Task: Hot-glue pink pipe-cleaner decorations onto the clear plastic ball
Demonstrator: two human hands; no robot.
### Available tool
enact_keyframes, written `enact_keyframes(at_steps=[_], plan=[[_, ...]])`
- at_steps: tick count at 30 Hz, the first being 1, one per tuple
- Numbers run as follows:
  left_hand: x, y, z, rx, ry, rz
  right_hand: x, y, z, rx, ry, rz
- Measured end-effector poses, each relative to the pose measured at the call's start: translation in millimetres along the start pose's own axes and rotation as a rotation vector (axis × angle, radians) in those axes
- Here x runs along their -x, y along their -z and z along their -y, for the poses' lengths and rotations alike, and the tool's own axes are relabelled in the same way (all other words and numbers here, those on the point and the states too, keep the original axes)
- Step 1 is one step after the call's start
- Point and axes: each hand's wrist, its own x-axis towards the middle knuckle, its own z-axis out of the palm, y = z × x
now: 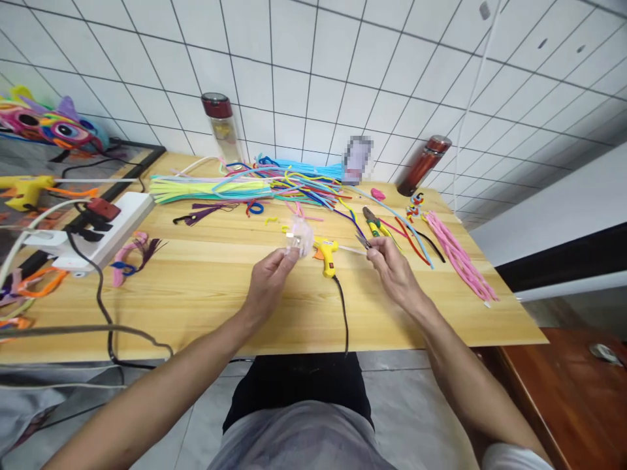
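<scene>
Near the centre of the frame, pinching a pale, blurred piece (302,234) between thumb and fingers of the left hand (271,279), seemingly raised above the desk (304,320). Right of centre, gripping what look like small dark scissors (364,242) in the right hand (396,273), fingers curled closed around the handles, tips towards the upper left, well apart from the pale piece. Blades too small to read as parted or together.

Between both hands, a yellow glue gun (329,256) resting on the desk, gripped by neither, with a pale stick (350,249) running rightwards from the back and a black cord (345,313) trailing down to the near edge.

Apparently mid-work: pale piece in hand, not touched by scissors or glue gun. Hard to tell how much of it is shaped, given the blur. Seemingly made up, at left, a pink loop (119,269) beside a purple tassel (148,252); probably also the colourful figures (66,130) at upper left. Seemingly unused, a bundle of coloured stems (215,188) at upper centre, pink stems (460,258) at right, and a loose red stem (414,241) near the pliers (373,224).
</scene>
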Motion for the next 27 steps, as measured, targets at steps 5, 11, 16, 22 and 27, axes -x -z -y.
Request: enact_keyframes(at_steps=[5, 11, 16, 22, 27], plan=[[-5.5, 5.0, 8.6, 0.042, 0.012, -0.085, -34.0, -42.1, 32.5, -0.037, 0.094, 0.079], [-5.0, 7.7, 8.7, 0.033, 0.009, -0.184, -35.2, -57.7, 13.2, -0.039, 0.074, 0.051], [-3.4, 6.3, 7.0, 0.019, 0.001, -0.122, -30.4, -62.2, 9.4, -0.034, 0.139, 0.069], [2.8, 1.6, 12.2, -0.064, -0.025, 0.079, -12.0, -73.5, 24.0, -0.028, 0.284, 0.098], [3.3, -0.1, 14.0, -0.106, -0.050, 0.108, -12.9, -66.2, 19.5, -0.036, 0.291, 0.024]])
